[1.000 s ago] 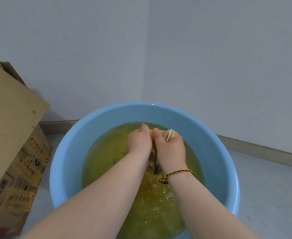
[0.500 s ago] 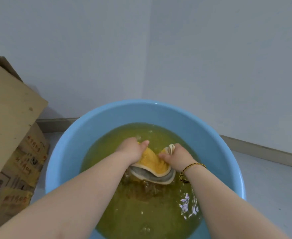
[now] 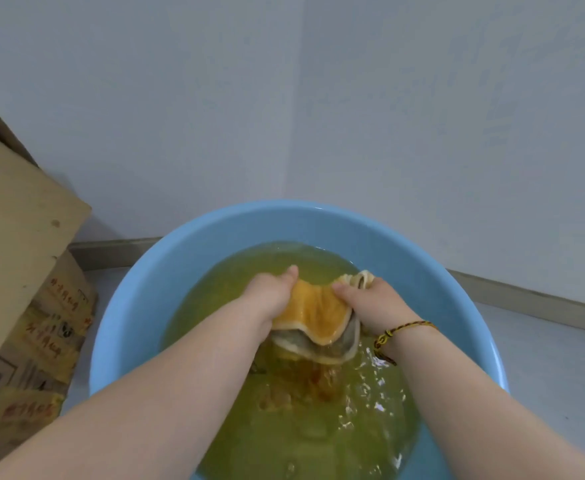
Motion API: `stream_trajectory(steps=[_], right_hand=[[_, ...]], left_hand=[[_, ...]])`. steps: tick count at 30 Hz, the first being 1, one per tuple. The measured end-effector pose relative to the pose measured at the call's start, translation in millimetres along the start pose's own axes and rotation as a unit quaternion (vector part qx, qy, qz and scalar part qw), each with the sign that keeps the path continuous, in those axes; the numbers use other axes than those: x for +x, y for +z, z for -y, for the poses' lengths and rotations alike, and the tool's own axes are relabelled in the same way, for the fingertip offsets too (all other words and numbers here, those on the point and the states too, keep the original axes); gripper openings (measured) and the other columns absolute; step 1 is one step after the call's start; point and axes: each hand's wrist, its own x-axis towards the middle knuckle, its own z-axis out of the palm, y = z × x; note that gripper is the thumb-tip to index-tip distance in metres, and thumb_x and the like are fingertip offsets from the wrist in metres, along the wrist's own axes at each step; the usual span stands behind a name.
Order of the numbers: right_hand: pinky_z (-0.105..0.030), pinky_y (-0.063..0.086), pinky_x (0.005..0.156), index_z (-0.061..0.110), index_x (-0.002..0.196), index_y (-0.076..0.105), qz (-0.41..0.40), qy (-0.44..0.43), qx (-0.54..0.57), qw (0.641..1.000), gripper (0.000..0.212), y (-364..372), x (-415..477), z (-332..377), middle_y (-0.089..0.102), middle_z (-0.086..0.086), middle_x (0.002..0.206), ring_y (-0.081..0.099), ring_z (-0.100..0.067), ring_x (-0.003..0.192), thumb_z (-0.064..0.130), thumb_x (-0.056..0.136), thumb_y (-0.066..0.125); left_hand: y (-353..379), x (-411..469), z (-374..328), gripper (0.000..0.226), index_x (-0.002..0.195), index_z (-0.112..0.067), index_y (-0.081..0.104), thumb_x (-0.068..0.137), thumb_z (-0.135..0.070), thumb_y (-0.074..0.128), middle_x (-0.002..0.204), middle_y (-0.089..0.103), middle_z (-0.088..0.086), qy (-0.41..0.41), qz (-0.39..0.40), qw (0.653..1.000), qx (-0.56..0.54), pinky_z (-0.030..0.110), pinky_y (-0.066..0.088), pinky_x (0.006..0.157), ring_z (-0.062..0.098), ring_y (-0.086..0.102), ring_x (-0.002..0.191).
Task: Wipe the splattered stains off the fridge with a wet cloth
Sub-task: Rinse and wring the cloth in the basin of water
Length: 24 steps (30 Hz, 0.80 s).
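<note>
Pale walls [image 3: 457, 133] meet in a corner, with a baseboard [image 3: 111, 244] along the foot and grey floor [image 3: 543, 362] below. Cardboard box [image 3: 17, 244] with printed sides stands at left, just beside the basin.

Container: round blue basin [image 3: 135, 306] on the floor, holding yellow-green water [image 3: 294, 434]. Water is murky; surface rippled and splashing near the right wrist. Darker orange-brown patch under the cloth; I cannot tell whether it is runoff or a submerged fold.

Cloth [image 3: 318, 311]: orange-yellow on top, grey underside with a pale edge, soaked. It is held at the water's surface, over the middle of the basin, lower edge dipping in.

Hands: left hand [image 3: 270, 296] grips the cloth's left end, fingers curled over it, thumb pointing away. Right hand [image 3: 374, 303] grips the right end, with bunched fabric sticking out past the knuckles. Braided bracelet [image 3: 403, 329] on the right wrist. Cloth is spread between the two hands.

Progress (judgement): early stage. Cloth is wetted, so preparation is partly done. Wringing looks not yet finished, since the cloth is drenched. No fridge and no stains in view, so the whole wiping step remains: wring out, carry the cloth to the fridge, wipe.
</note>
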Motion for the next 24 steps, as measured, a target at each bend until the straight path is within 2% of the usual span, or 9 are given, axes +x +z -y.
stream_trajectory(steps=[2,5,9,12,14,17,19,21,24], right_hand=[[-0.025,0.04,0.071,0.015,0.078,0.048,-0.043,-0.05,0.036,0.997,0.017,8.2,-8.5,8.8,0.052,0.002,0.074,0.051,-0.012,0.069,0.024,0.088,0.058],[-0.024,0.036,0.055,0.02,0.07,0.039,-0.099,-0.106,0.024,0.989,0.027,26.1,-13.7,13.0,0.046,0.007,0.066,0.045,-0.009,0.06,0.028,0.087,0.058],[-0.024,0.031,0.066,0.017,0.067,0.037,-0.174,-0.079,0.066,0.979,0.031,24.2,0.0,12.4,0.041,0.004,0.063,0.044,-0.019,0.075,0.03,0.092,0.051],[-0.025,0.027,0.057,0.019,0.062,0.035,-0.172,-0.1,0.084,0.977,0.035,30.0,-12.8,10.5,0.042,0.005,0.059,0.042,-0.018,0.062,0.028,0.092,0.05],[-0.028,0.029,0.054,0.019,0.062,0.036,-0.163,-0.139,0.082,0.973,0.034,31.8,-25.0,12.0,0.044,0.006,0.059,0.041,-0.011,0.055,0.027,0.091,0.051],[-0.024,0.032,0.063,0.018,0.061,0.035,-0.163,-0.122,0.069,0.977,0.036,17.5,-14.9,15.0,0.041,0.004,0.058,0.042,-0.019,0.062,0.028,0.092,0.051],[-0.025,0.033,0.065,0.018,0.061,0.036,-0.14,-0.063,0.064,0.986,0.036,4.2,-4.0,14.3,0.041,0.003,0.061,0.043,-0.021,0.069,0.029,0.092,0.049],[-0.027,0.035,0.058,0.016,0.063,0.04,-0.131,-0.039,0.087,0.987,0.034,-6.0,0.4,11.4,0.043,0.001,0.062,0.045,-0.018,0.061,0.03,0.092,0.049],[-0.02,0.039,0.06,0.015,0.078,0.048,-0.121,-0.133,0.082,0.98,0.015,-7.3,-12.2,10.3,0.049,0.002,0.069,0.046,-0.009,0.061,0.024,0.089,0.054]], left_hand=[[3.0,-3.9,-11.4,0.057,0.134,-0.003,0.04,0.095,-0.045,0.034,0.136,0.045,0.015,0.024,-0.032,0.998,-0.039,0.038,0.038,0.099,0.034,0.045,0.12],[10.3,-13.9,-19.9,0.052,0.115,0.001,0.055,0.097,-0.041,0.031,0.121,0.057,0.02,0.075,-0.072,0.992,-0.066,0.039,0.043,0.096,0.034,0.053,0.11],[24.8,-34.7,-26.9,0.044,0.092,0.001,0.06,0.099,-0.031,0.03,0.111,0.061,0.022,0.179,-0.093,0.979,-0.019,0.032,0.039,0.078,0.032,0.055,0.105],[20.4,-33.2,-30.0,0.045,0.099,0.007,0.059,0.099,-0.027,0.029,0.115,0.058,0.025,0.186,-0.128,0.974,-0.037,0.034,0.035,0.079,0.035,0.052,0.109],[18.2,-31.7,-27.6,0.043,0.081,0.007,0.057,0.098,-0.022,0.031,0.11,0.057,0.032,0.193,-0.14,0.967,-0.089,0.037,0.038,0.078,0.04,0.052,0.104],[27.1,-47.1,-23.8,0.036,0.067,-0.011,0.05,0.097,-0.022,0.035,0.089,0.058,0.022,0.198,-0.085,0.964,-0.154,0.037,0.042,0.079,0.034,0.054,0.088],[34.0,-52.2,-20.6,0.03,0.071,-0.019,0.049,0.097,-0.029,0.037,0.091,0.058,0.009,0.181,-0.021,0.969,-0.166,0.036,0.044,0.087,0.026,0.056,0.092],[34.0,-48.2,-18.8,0.034,0.075,-0.015,0.049,0.095,-0.041,0.038,0.091,0.056,0.009,0.162,0.032,0.971,-0.173,0.035,0.044,0.087,0.023,0.056,0.089],[28.7,-43.2,-20.9,0.062,0.092,-0.009,0.05,0.073,-0.068,0.053,0.087,0.054,0.011,0.138,0.1,0.96,-0.221,0.031,0.045,0.072,0.021,0.055,0.077]])
